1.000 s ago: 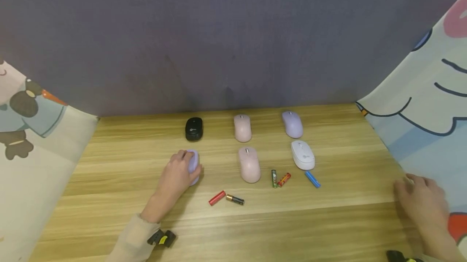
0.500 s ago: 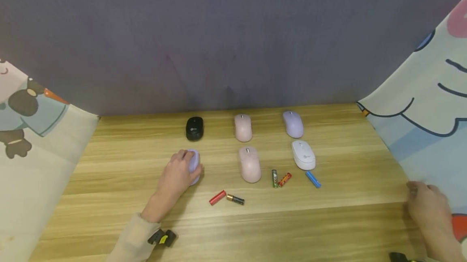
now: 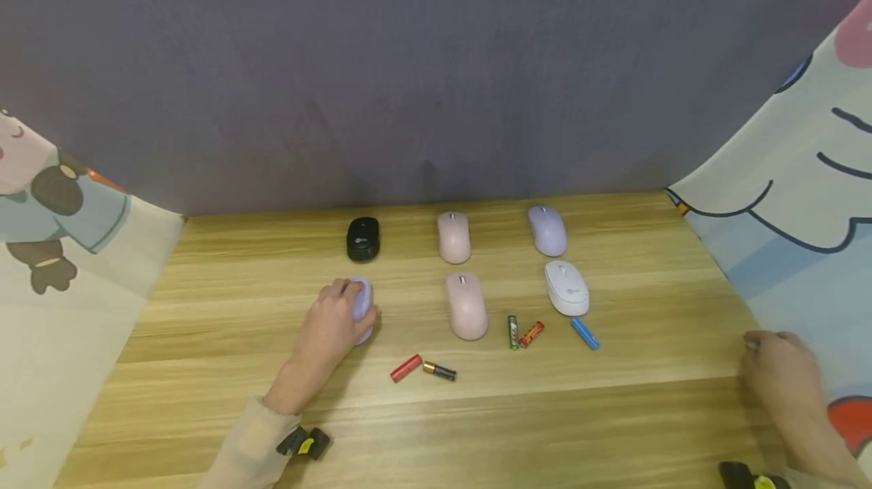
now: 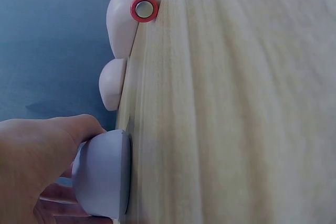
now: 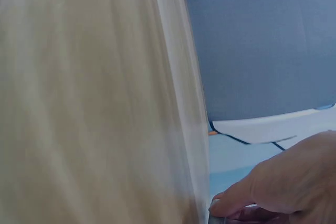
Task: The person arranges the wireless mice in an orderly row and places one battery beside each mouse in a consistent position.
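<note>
A lavender computer mouse sits on the table at centre left, and my left hand grips its sides. In the left wrist view, the thumb and fingers curl round the mouse, which stays against the tabletop. At the table's right edge, my right hand is curled. Between its thumb and fingers the right wrist view shows the end of a small grey thing; most of it is hidden and its kind is unclear. Nearest the left hand lie a red battery and a black-and-gold battery.
Behind stand a black mouse, a pink mouse and a second lavender mouse. Another pink mouse and a white mouse stand nearer. Beside them lie green, red-yellow and blue batteries. A grey panel closes the back.
My right hand shifts right along the table's edge, then back left a little. The left hand and its mouse keep their place.
</note>
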A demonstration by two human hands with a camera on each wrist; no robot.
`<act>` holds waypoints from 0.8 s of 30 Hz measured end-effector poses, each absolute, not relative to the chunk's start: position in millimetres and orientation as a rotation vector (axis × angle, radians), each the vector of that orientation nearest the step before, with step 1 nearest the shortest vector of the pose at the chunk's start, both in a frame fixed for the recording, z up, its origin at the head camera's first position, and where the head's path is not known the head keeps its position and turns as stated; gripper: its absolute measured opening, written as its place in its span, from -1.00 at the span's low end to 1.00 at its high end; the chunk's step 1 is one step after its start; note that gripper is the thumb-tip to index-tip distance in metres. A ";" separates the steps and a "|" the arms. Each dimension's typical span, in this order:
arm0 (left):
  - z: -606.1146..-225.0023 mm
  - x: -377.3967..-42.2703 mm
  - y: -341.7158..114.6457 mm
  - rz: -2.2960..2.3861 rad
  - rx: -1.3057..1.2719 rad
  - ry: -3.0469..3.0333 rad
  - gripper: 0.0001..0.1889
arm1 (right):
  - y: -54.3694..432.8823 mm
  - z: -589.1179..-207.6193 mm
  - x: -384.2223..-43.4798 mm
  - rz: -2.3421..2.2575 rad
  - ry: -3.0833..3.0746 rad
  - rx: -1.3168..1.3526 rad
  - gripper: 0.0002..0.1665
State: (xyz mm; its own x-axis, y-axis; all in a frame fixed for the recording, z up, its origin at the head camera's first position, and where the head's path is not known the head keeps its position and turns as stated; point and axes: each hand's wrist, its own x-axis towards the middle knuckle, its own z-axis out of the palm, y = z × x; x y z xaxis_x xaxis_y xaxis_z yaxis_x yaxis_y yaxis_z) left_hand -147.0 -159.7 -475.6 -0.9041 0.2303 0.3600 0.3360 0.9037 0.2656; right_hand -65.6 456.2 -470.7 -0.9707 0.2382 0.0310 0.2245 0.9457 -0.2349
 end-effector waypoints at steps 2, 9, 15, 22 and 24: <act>-475.9 -147.0 -159.9 -0.467 -0.421 -2.743 -0.54 | 453.7 -469.9 -68.5 0.365 -3.019 -0.308 -0.67; -475.2 -146.4 -159.8 -0.465 -0.419 -2.746 -0.53 | 436.8 -468.0 -78.3 0.390 -2.921 -0.227 -0.71; -474.2 -145.3 -159.7 -0.462 -0.430 -2.726 -0.53 | 424.1 -466.4 -89.3 0.397 -2.888 -0.152 -0.75; -474.4 -145.5 -160.1 -0.460 -0.429 -2.722 -0.55 | 406.1 -463.0 -102.9 0.415 -2.864 -0.027 -0.76; -474.1 -145.6 -160.2 -0.460 -0.428 -2.726 -0.55 | 401.6 -462.7 -107.2 0.411 -2.836 0.026 -0.76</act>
State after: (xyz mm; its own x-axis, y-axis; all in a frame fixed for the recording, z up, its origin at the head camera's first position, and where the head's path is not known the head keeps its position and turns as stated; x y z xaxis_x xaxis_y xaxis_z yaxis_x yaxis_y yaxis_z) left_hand -145.6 -160.2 -474.1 -0.8959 0.2342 0.3774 0.3451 0.9020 0.2594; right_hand -107.2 401.6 -462.7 -0.9620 0.0214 0.2722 -0.0569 0.9594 -0.2763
